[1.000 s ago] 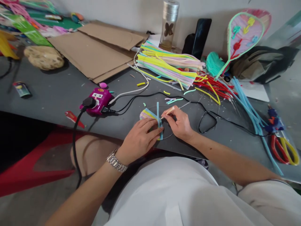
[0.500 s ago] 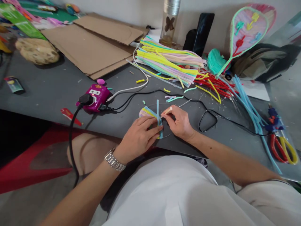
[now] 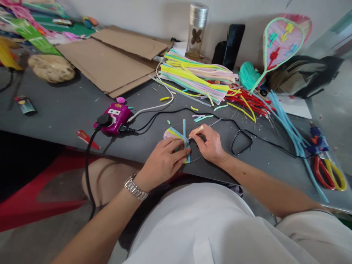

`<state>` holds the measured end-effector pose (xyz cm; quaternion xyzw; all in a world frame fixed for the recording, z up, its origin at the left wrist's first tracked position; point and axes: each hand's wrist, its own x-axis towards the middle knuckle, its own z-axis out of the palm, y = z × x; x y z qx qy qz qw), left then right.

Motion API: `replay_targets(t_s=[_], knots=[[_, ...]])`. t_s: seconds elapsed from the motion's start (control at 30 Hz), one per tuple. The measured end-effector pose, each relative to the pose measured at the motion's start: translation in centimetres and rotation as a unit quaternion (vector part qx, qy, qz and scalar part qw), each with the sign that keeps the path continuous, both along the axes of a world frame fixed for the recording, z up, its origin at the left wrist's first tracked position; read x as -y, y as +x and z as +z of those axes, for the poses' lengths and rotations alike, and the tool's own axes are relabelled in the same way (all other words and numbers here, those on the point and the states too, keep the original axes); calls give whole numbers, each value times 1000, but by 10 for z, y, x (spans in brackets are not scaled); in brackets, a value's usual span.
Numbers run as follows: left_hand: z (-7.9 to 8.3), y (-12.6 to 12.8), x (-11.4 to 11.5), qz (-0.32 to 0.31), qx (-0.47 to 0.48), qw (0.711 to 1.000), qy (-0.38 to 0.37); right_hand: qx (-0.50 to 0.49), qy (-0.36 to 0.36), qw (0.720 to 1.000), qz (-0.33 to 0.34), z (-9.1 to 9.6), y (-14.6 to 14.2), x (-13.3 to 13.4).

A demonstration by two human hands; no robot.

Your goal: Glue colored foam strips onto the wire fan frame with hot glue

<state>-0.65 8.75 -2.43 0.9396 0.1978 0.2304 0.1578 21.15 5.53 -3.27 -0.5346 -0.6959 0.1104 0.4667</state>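
My left hand [image 3: 162,161] lies with fingers pressed down on a small fan of pastel pipe-cleaner strips [image 3: 172,133] set inside a thin wire ring [image 3: 198,158] on the grey table [image 3: 68,106]. A light-blue strip [image 3: 186,141] stands across the fan between my two hands. My right hand [image 3: 210,145] is closed in a pinch on a short peach-coloured strip [image 3: 197,130] right beside that blue strip. A metal watch sits on my left wrist.
A purple power socket [image 3: 114,116] with black and white cables lies left of my hands. Behind are a heap of pastel, yellow and red strips [image 3: 198,77], cardboard sheets [image 3: 115,58], a glass bottle [image 3: 195,31], a decorated racket shape [image 3: 280,42], long blue strips and scissors [image 3: 327,168] at right.
Both hands stay at the fan with only slight finger shifts. The view has swung a little, nothing else has moved.
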Motion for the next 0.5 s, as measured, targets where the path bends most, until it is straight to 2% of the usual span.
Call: replay_targets(t_s=[0.2, 0.5], knots=[[0, 0, 1, -3, -20, 1000, -4, 40, -9, 999, -2, 2, -1, -2], [0, -1, 2, -1, -48, 999, 14, 45, 4, 999, -6, 3, -2, -2]])
